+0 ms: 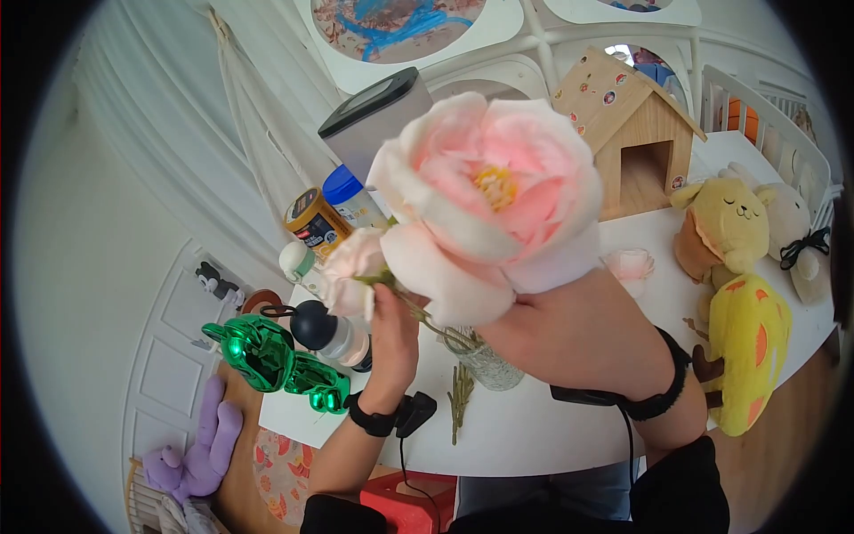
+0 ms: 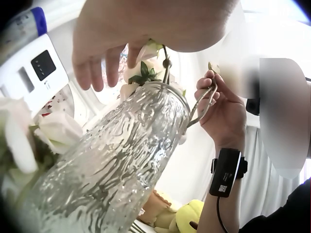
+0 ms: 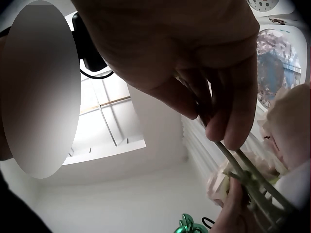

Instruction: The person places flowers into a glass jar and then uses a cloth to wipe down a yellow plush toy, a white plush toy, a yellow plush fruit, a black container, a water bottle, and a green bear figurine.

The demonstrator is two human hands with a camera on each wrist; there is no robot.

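A large pale-pink flower (image 1: 489, 196) with a yellow centre fills the middle of the head view and hides part of my right hand (image 1: 574, 334). In the right wrist view, the curled fingers of that hand pinch green stems (image 3: 260, 191). To the left, my left hand (image 1: 394, 343) pinches a smaller pink flower (image 1: 351, 271) just under its bloom. Below both hands stands a textured glass vase (image 1: 494, 367). Seen from the left wrist, the vase (image 2: 116, 150) is close beneath the left hand (image 2: 155, 24), with stems near its rim.
Cut stems (image 1: 460, 400) lie on the white table (image 1: 418, 445) by the vase. A shiny green figure (image 1: 267, 356) and a water bottle (image 1: 338, 334) stand left. Another pink flower (image 1: 630, 264), plush toys (image 1: 729, 222) and a wooden house (image 1: 623, 133) are on the right.
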